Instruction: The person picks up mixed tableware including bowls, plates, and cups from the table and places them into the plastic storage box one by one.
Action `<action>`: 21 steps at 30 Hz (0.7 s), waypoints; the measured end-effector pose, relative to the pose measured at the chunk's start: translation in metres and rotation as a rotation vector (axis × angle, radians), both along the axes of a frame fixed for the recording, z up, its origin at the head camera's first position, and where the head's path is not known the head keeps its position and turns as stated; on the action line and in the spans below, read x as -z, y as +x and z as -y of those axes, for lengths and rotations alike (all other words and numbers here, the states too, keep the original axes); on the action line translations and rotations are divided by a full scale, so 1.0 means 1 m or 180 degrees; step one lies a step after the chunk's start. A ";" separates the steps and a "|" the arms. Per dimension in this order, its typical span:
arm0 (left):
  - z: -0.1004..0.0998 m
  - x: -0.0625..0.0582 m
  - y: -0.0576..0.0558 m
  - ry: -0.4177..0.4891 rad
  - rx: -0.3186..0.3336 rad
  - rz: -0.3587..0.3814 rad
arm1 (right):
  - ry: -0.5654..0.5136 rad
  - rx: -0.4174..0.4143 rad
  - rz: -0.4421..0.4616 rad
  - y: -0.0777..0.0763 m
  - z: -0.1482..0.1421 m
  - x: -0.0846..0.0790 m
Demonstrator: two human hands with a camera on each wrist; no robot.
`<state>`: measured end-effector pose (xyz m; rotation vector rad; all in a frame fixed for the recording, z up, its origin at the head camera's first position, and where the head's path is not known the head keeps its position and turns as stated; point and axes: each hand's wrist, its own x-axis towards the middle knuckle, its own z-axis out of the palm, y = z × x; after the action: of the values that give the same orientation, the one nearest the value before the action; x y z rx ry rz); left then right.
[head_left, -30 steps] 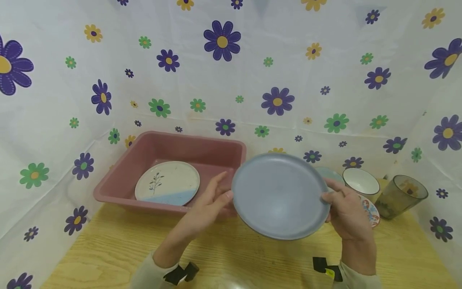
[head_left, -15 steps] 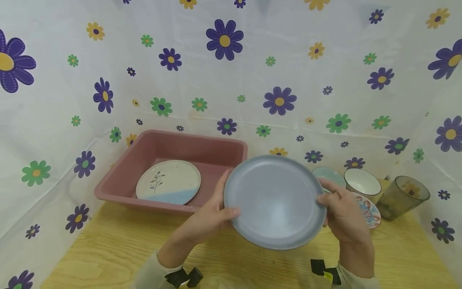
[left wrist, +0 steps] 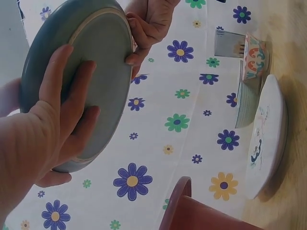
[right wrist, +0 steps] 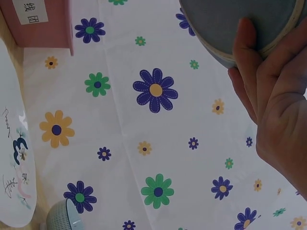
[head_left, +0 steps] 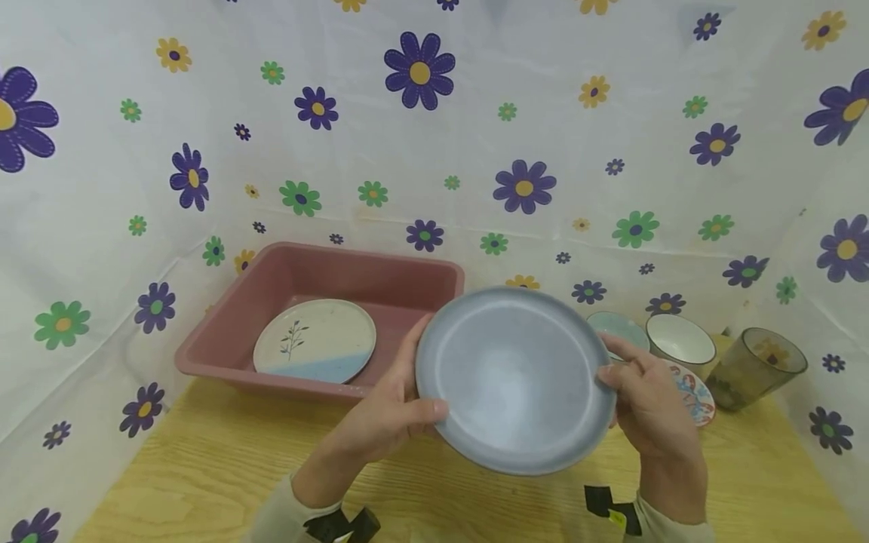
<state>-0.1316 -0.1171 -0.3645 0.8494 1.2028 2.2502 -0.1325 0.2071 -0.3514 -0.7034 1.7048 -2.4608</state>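
A round grey-blue plate (head_left: 516, 377) is held up above the table, its face tilted toward the head camera. My left hand (head_left: 383, 418) grips its left edge, thumb on the front rim. In the left wrist view, that hand's fingers (left wrist: 81, 91) spread across the plate's underside. The opposite edge is pinched by my right hand (head_left: 655, 403), thumb in front and fingers behind. The right wrist view shows right fingers (right wrist: 247, 52) against the underside. To the left, a cream and blue plate (head_left: 319, 339) with a sprig design leans inside a pink basin (head_left: 360, 275).
At the right stand a pale green bowl (head_left: 618, 332), a white bowl (head_left: 681, 339), a patterned dish (head_left: 694, 396) and a tinted glass (head_left: 760, 369). A white painted dish (left wrist: 271, 139) lies on the table (head_left: 197, 452), hidden in the head view. A flowered sheet (head_left: 462, 136) hangs behind.
The grey-blue plate has shifted slightly left and down. My left hand, at the plate's edge with fingers extended a second ago, now grips it with fingers behind. The right hand keeps its grip.
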 end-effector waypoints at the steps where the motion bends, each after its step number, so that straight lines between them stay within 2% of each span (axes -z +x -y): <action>1: 0.000 0.000 0.000 0.0031 0.0013 -0.0003 | -0.0007 0.0003 -0.0009 0.000 0.001 0.000; 7: 0.003 -0.002 0.000 0.0095 -0.0020 0.0029 | 0.0036 0.0037 -0.0019 -0.002 0.003 0.001; 15: 0.010 -0.003 -0.003 -0.0108 -0.0234 0.0010 | 0.0146 0.0014 0.0066 -0.005 0.012 0.001; 21: 0.013 -0.004 -0.004 -0.0151 -0.0307 -0.0047 | 0.0289 0.0022 0.0128 -0.008 0.019 0.002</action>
<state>-0.1359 -0.1304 -0.3604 0.8072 1.3246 2.2850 -0.1401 0.1881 -0.3533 -0.6352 1.7939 -2.3676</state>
